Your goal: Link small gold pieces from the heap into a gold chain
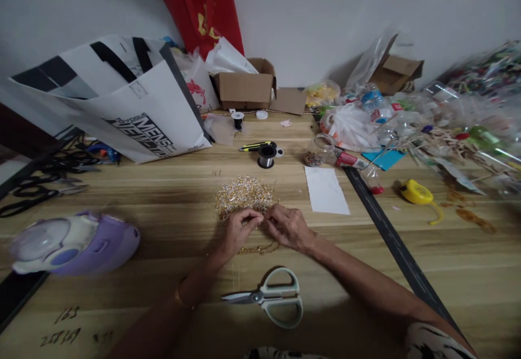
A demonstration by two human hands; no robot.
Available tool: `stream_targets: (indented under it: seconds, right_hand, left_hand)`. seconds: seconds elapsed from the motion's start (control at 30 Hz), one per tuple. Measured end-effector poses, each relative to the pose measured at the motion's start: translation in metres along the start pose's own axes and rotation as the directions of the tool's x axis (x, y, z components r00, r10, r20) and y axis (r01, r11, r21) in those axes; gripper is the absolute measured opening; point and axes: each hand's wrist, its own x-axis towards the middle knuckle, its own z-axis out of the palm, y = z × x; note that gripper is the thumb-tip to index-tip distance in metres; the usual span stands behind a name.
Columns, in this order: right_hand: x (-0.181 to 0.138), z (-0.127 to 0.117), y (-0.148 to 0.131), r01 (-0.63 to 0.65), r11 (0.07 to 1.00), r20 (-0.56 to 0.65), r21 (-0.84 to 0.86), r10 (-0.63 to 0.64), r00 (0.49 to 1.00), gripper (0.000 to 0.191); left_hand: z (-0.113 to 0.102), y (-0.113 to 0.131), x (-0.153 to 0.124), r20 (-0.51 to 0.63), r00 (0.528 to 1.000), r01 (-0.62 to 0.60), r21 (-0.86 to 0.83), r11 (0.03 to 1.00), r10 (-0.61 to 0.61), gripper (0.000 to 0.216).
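Item: gold pile (244,193), a loose heap of small glinting bits, mid tabletop (163,196), just beyond the hands.

Item: left hand (240,231) and right hand (288,226), fingertips meeting at the pile's near fringe. We note each grip narrowed to a tight pinch on a bit of that fringe. Just what sits between the fingers is too small for us to tell.

Item: gold strand (260,249), lying on the tabletop under the hands and touching neither wrist.

Item: scissors (271,296), blades closed, near the person, well clear of the pile.

Item: spool (266,155), utility knife (254,146), glass jar (319,150) and white sheet (325,190), beyond and to the right of the pile.

Handling, as we judge it:
- Work at the fringe and lift one bit at a time, so the heap does not drag along.
- Keep both pinches low over the tabletop, so a dropped bit lands in reach.
- Rest the wrists on the wood for steadiness.
- Keep the strand straight and untangled beneath the hands.
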Motion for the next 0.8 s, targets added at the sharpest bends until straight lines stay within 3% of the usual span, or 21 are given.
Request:
stream_targets:
  seconds: [0.17,0.43,0.63,0.73,0.8]
  right_hand:
    - [0.003,-0.007,-0.001,-0.009,1.0,-0.043,-0.017,0.009,0.999,0.015]
    - [0.005,-0.005,-0.001,-0.049,0.982,-0.045,0.183,0.059,0.997,0.018]
    - [0.007,-0.008,0.004,-0.172,0.907,0.1,0.385,0.144,0.985,0.005]
    - [0.01,-0.015,0.006,-0.257,0.898,0.196,0.356,0.197,0.96,0.003]
    - [0.012,-0.02,0.007,-0.315,0.895,0.196,0.316,0.263,0.945,0.006]
  left_hand:
    - [0.0,-0.004,0.001,-0.02,1.0,0.011,-0.03,0.999,-0.011,0.018]
    - [0.001,-0.003,0.0,-0.021,0.999,-0.037,0.026,0.999,0.038,0.013]
    - [0.0,0.0,0.0,-0.019,0.998,-0.066,0.057,0.996,0.067,0.012]
    - [-0.002,0.003,0.001,-0.03,0.998,-0.061,0.043,0.997,0.063,0.013]
    - [-0.004,0.004,0.001,-0.037,0.997,-0.068,0.036,0.997,0.069,0.013]
